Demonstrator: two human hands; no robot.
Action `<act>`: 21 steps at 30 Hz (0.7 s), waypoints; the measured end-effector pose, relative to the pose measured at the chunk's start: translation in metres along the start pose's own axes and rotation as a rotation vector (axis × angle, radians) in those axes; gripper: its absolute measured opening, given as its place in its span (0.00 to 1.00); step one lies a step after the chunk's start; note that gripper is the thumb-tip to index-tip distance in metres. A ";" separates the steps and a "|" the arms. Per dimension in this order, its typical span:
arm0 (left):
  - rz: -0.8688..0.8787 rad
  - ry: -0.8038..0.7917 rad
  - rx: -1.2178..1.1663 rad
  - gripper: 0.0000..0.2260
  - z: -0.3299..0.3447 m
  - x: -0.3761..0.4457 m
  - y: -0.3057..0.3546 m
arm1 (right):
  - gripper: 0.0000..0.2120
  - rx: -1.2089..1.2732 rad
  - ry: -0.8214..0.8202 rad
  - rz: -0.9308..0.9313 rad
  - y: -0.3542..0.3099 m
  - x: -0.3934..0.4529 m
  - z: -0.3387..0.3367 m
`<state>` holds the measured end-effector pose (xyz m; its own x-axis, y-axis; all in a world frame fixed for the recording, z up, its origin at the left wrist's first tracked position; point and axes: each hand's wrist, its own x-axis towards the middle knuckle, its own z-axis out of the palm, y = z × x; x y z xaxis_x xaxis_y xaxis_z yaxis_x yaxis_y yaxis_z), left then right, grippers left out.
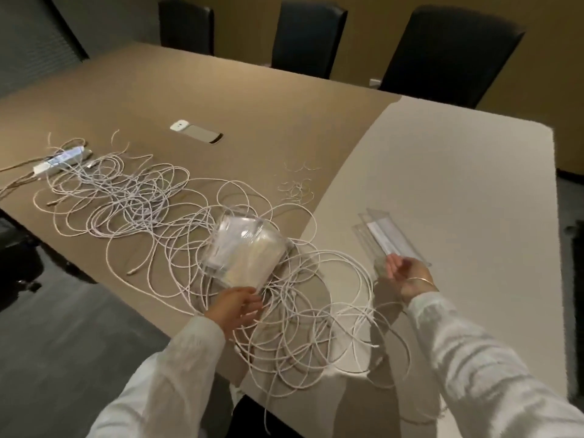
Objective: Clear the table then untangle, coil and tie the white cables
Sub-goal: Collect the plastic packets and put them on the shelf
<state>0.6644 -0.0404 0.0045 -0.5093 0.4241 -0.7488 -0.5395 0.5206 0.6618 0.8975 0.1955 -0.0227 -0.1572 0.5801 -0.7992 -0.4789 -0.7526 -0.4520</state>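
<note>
Dim, warm room light from overhead, as I see it through the head camera. The table darkens toward the upper left of the frame; its right section catches more light. Soft shadows fall under the cables at lower centre. Wide-angle bending curves the table edges. Motion blur smears the clear packet and both sleeves.

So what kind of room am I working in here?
Most likely an office meeting room: a long conference table with a built-in cable port in its top, and dark high-backed chairs lined along the far side. White cables sprawl across the table.
</note>
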 end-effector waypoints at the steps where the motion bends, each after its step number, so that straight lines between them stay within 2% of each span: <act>1: 0.017 0.005 0.007 0.08 -0.005 0.007 0.010 | 0.13 0.010 -0.003 -0.004 0.003 0.000 0.005; 3: 0.101 0.048 0.061 0.08 -0.023 0.025 0.033 | 0.12 0.063 -0.021 -0.009 0.017 -0.001 0.019; 7: 0.361 0.256 0.376 0.08 -0.058 0.063 0.070 | 0.13 0.147 -0.096 -0.015 0.062 -0.012 0.053; 9: 0.413 0.241 0.491 0.10 -0.070 0.077 0.084 | 0.13 0.188 -0.100 -0.013 0.091 -0.022 0.073; 13: 0.417 0.067 0.738 0.13 -0.070 0.097 0.097 | 0.10 0.233 -0.073 0.007 0.149 -0.047 0.105; 15: 0.454 0.034 0.840 0.15 -0.065 0.104 0.099 | 0.10 0.264 -0.057 -0.003 0.176 -0.056 0.114; 18: 0.584 0.226 1.145 0.27 -0.056 0.106 0.099 | 0.08 0.274 -0.017 -0.013 0.206 -0.062 0.120; 19: 0.594 0.237 1.178 0.35 -0.054 0.105 0.100 | 0.08 0.282 -0.004 -0.008 0.213 -0.062 0.119; 21: 0.503 0.120 1.059 0.50 -0.052 0.106 0.102 | 0.06 0.280 0.015 0.006 0.224 -0.061 0.118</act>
<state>0.5208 0.0191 -0.0057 -0.5965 0.7139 -0.3668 0.5370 0.6946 0.4787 0.6975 0.0281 -0.0285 -0.1491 0.5702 -0.8079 -0.6982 -0.6392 -0.3223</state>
